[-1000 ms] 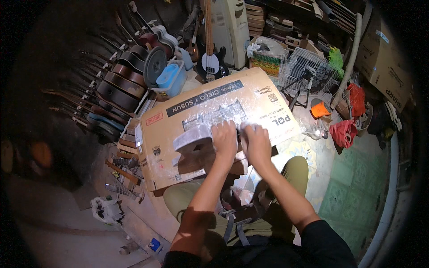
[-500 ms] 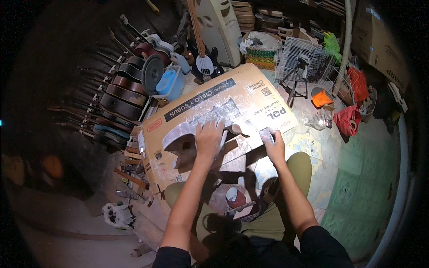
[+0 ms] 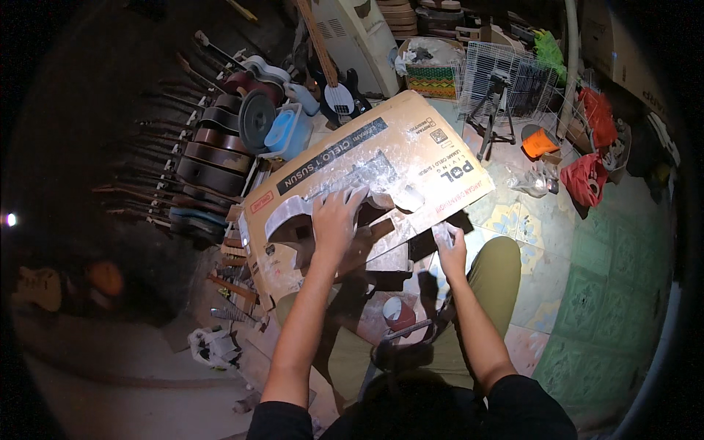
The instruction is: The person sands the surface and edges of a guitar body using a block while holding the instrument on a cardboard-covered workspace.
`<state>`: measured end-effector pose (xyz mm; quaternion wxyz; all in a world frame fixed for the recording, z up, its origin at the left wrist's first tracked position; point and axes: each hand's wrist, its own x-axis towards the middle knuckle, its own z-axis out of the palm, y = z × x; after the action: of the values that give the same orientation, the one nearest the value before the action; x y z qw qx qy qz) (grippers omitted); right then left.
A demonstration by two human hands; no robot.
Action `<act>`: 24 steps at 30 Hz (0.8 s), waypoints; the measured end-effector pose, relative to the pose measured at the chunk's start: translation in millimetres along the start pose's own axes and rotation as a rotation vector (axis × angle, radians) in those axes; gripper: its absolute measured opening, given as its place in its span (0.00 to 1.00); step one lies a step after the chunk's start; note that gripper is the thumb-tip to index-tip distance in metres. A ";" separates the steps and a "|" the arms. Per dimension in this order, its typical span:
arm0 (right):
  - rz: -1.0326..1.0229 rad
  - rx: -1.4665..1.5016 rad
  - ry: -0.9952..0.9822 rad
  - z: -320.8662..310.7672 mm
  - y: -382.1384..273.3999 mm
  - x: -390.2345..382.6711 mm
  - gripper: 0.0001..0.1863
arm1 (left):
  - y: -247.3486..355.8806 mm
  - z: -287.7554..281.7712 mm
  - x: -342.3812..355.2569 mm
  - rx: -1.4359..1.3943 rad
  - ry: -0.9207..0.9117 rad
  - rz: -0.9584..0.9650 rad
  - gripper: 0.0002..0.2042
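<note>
A pale, dust-covered guitar body (image 3: 287, 218) with curved cutaways lies tilted on a cardboard sheet (image 3: 334, 165). My left hand (image 3: 334, 224) is wrapped over its upper edge, with the fingers pointing away from me. White dust coats these fingers. Just off the cardboard's near right edge, above my right knee, is my right hand (image 3: 451, 253). Its fingers and thumb pinch a small grey block (image 3: 441, 232), dusty like a sanding block and partly hidden. The hand is apart from the guitar body.
Several guitars (image 3: 213, 158) stand in a row at left, beside a light-blue tub (image 3: 292, 132). A black bass guitar (image 3: 345, 99) leans at the back. To the right are a small tripod (image 3: 495, 110), an orange container (image 3: 539, 141) and a red bag (image 3: 584, 180). A sandpaper roll (image 3: 398, 312) sits between my legs.
My right hand has drawn back toward me with the small grey block, off the cardboard's edge. The left hand keeps its hold on the guitar body. The whole view has shifted slightly.
</note>
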<state>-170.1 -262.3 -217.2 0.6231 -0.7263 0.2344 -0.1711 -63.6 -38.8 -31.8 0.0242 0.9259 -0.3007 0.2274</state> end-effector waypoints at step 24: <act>-0.311 0.029 -0.082 24.4 -141.5 20.6 0.20 | -54.7 -64.1 -49.1 -0.226 0.072 -0.333 0.25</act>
<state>-121.8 -237.5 -82.7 0.6087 -0.7510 0.0910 -0.2390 -93.8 44.4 9.2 0.1758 0.9456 -0.1657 0.2180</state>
